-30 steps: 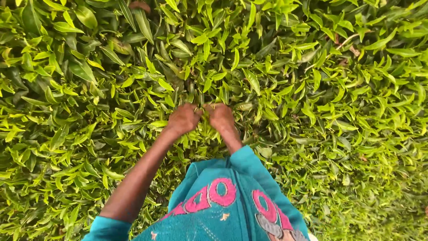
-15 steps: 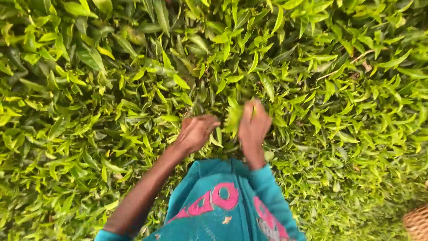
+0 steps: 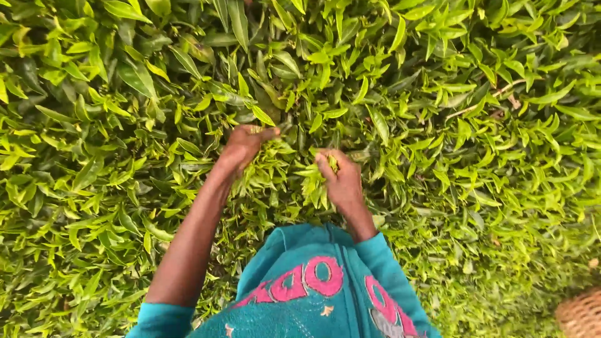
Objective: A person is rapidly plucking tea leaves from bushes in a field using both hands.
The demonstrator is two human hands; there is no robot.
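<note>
A dense bed of green tea bushes (image 3: 438, 125) fills the whole view below me. My left hand (image 3: 243, 148) reaches forward into the foliage, fingers pinched on a shoot among the leaves. My right hand (image 3: 341, 181) is closed around a small bunch of plucked green leaves (image 3: 313, 183), held just above the bush top. The two hands are a short way apart. A teal sweater (image 3: 300, 288) with pink shapes on it covers my chest and upper arms at the bottom of the view.
A woven basket (image 3: 582, 313) shows its rim at the bottom right corner. A thin brown twig (image 3: 482, 103) lies among the leaves at upper right. Bushes surround me on every side.
My left hand has stretched further forward into the leaves. My right hand now holds a bunch of leaves. The view has shifted, and the basket shows more at the corner.
</note>
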